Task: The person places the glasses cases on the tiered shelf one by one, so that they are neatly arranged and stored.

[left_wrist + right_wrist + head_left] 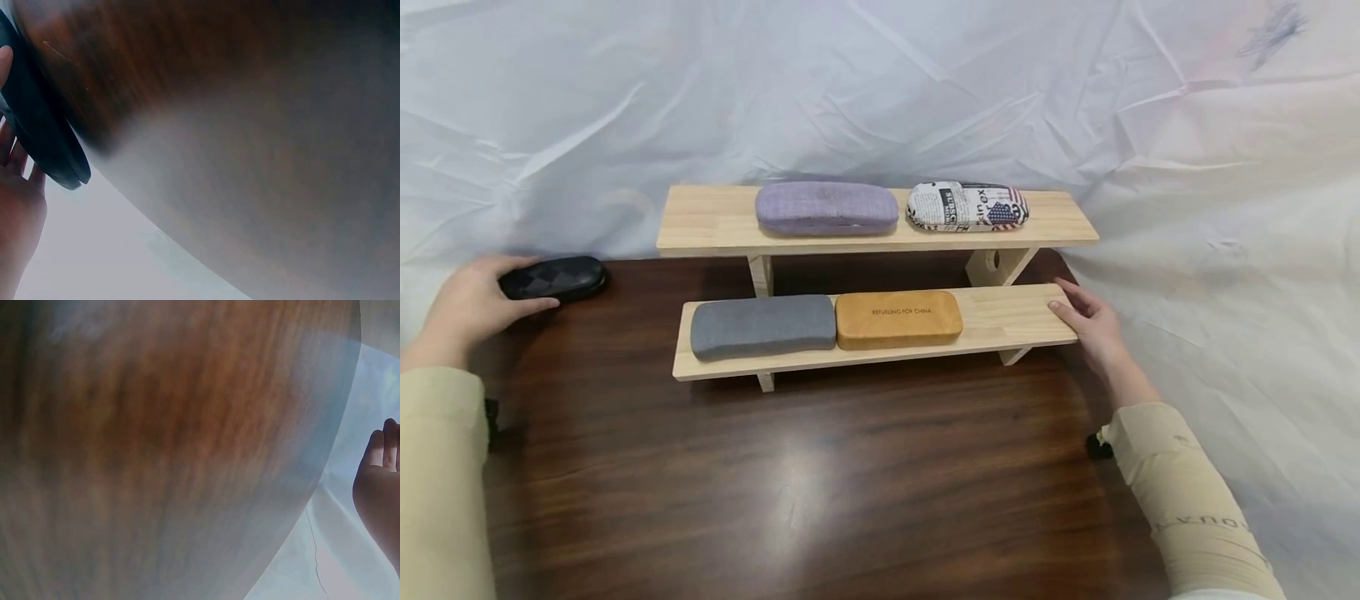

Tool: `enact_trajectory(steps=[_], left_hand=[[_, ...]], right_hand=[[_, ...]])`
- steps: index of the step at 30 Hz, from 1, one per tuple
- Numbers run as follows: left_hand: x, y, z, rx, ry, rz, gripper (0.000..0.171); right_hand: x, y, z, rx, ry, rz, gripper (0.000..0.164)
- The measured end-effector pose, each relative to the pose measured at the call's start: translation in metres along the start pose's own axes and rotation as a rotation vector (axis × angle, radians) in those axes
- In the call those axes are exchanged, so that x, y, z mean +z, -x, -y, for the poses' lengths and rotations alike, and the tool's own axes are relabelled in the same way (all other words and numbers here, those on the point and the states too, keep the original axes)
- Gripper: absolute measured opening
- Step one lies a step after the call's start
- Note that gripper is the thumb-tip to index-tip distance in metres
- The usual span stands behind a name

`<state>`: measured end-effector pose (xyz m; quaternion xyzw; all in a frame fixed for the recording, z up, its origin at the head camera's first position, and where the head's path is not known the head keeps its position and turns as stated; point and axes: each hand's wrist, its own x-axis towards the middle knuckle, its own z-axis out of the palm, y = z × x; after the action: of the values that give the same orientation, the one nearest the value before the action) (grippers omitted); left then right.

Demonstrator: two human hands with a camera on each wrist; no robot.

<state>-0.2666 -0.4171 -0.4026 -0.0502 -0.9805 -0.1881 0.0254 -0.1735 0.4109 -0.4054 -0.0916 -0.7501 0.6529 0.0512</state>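
At the far left, my left hand (471,304) grips a black glasses case (572,277) with a checked pattern, thumb along its near side and fingers behind. In the left wrist view the dark case (40,119) shows tilted, close by the table edge. My right hand (1093,325) holds the right end of a two-tier wooden rack (1011,308), its thumb on the lower board. On that board lie a grey glasses case (763,325) and a tan one (898,318) lettered "REFUELING FOR CHINA", side by side. A purple case (827,208) and a newsprint-patterned case (967,207) lie on the upper board.
The rack stands toward the back of a dark brown, glossy wooden table (820,467) with rounded sides. White wrinkled sheeting (880,92) hangs behind it and runs down along the right side.
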Motion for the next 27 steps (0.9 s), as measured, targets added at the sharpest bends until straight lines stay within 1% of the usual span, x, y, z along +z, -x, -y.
enact_trajectory(steps=[5, 10, 13, 14, 18, 20, 27], left_hand=[[-0.003, 0.005, -0.001, 0.002, -0.021, -0.007, 0.070], [-0.003, 0.010, -0.003, 0.009, -0.048, -0.005, 0.071], [-0.002, 0.014, -0.006, 0.027, -0.058, -0.022, 0.072], [-0.002, 0.016, -0.008, 0.038, -0.063, -0.038, 0.071], [-0.003, 0.025, -0.017, 0.061, -0.093, -0.075, 0.070], [-0.004, 0.030, -0.022, 0.083, -0.099, -0.094, 0.069], [-0.006, 0.052, -0.048, 0.148, -0.116, -0.135, 0.070]], right_hand=[[0.002, 0.001, 0.002, 0.019, 0.006, 0.007, 0.065], [0.003, 0.002, 0.003, 0.009, -0.012, 0.007, 0.062], [0.002, 0.002, 0.003, 0.000, -0.016, 0.007, 0.060], [0.001, 0.003, 0.003, -0.002, -0.011, 0.008, 0.061], [0.000, 0.002, 0.001, -0.007, 0.008, 0.009, 0.064], [0.000, 0.002, 0.001, -0.006, 0.012, 0.011, 0.066], [-0.001, 0.002, 0.001, -0.009, 0.012, 0.023, 0.064]])
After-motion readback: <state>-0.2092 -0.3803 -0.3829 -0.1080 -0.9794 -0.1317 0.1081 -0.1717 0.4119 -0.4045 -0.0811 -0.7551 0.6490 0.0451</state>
